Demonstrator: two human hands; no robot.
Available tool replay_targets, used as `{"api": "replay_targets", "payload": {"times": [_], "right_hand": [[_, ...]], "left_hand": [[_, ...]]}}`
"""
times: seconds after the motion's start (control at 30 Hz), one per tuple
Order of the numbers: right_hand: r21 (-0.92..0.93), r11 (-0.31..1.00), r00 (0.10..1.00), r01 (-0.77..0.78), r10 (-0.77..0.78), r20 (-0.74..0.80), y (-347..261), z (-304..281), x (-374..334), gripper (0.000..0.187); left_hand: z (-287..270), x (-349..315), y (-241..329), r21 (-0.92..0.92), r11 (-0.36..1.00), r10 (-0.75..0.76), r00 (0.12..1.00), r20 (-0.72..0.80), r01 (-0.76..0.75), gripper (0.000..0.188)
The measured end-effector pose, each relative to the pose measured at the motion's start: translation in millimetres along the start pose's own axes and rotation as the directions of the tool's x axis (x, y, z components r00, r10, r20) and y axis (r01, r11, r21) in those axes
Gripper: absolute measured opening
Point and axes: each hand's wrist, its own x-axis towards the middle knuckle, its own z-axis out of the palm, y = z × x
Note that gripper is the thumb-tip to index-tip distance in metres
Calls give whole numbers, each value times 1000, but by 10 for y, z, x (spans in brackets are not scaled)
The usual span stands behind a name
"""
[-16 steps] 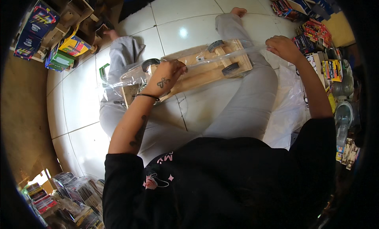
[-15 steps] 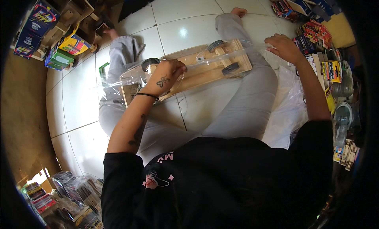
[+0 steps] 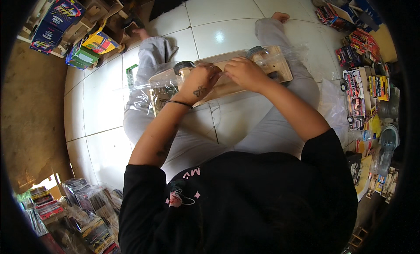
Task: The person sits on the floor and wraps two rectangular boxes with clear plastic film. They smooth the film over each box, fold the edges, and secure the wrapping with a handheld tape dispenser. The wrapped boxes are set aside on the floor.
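Across my lap lies a wooden toy truck with its dark wheels facing up. Loose clear plastic wrap covers it and sticks out past both ends. My left hand is closed over the middle of the truck, its fingers bunched on the clear plastic. Beside it, almost touching, my right hand pinches the plastic as well. The fingertips of both hands meet above the underside, and the exact bit they hold is partly hidden.
Printed wooden toy trucks are piled at the far left, with more along the right. Plastic-wrapped items sit at the lower left. A clear plastic sheet lies beside my right leg. A green piece is by my left leg.
My right hand has come in from the far right, where it held a clear strip stretched out, to meet my left hand. The whole view has shifted slightly.
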Motion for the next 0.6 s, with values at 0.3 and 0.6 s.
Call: {"api": "replay_targets", "payload": {"times": [0.3, 0.6], "right_hand": [[60, 998, 999, -3, 0, 47, 72, -14, 9, 15], [117, 993, 998, -32, 27, 49, 62, -29, 36, 13]], "left_hand": [[-1019, -1404, -709, 592, 761, -324, 946, -4, 263, 27], [-1345, -967, -214, 380, 812, -213, 832, -512, 442, 57]]}}
